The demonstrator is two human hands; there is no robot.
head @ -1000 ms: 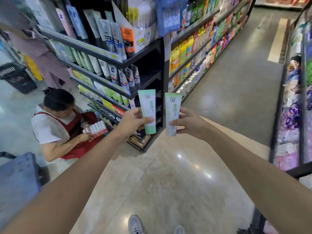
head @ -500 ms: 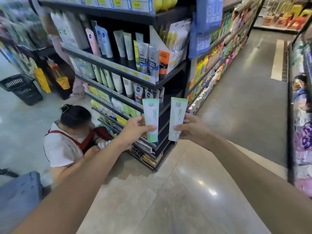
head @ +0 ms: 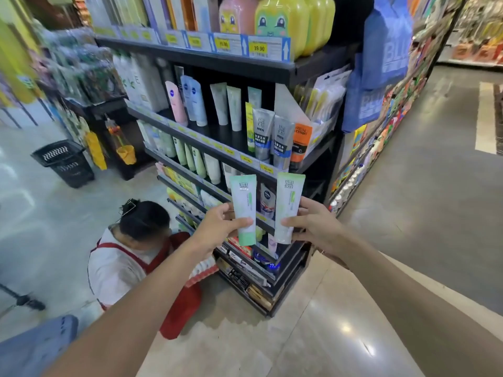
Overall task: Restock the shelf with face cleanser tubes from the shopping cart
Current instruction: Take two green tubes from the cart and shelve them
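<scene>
My left hand (head: pixel 217 227) pinches a pale green cleanser tube (head: pixel 244 208) upright, cap end down. My right hand (head: pixel 313 224) holds a second, matching green-and-white tube (head: pixel 288 205) beside it, a small gap between the two. Both tubes hang in front of the black shelf unit (head: pixel 272 69), at the level of its middle shelves. Those shelves carry rows of other cleanser tubes (head: pixel 262 131) in grey, white, pink and green. The shopping cart is not in view.
A person in a red apron (head: pixel 141 251) crouches at the foot of the shelf unit, low on the left. A black basket (head: pixel 64 161) stands on the floor at far left. An aisle with stocked shelves (head: pixel 381 126) runs off to the right. A blue object (head: pixel 32 346) fills the lower left corner.
Both hands have carried the tubes closer to the shelf unit, which now looms larger. My view has tilted up, showing the top shelf with yellow bottles. The tubes stay side by side.
</scene>
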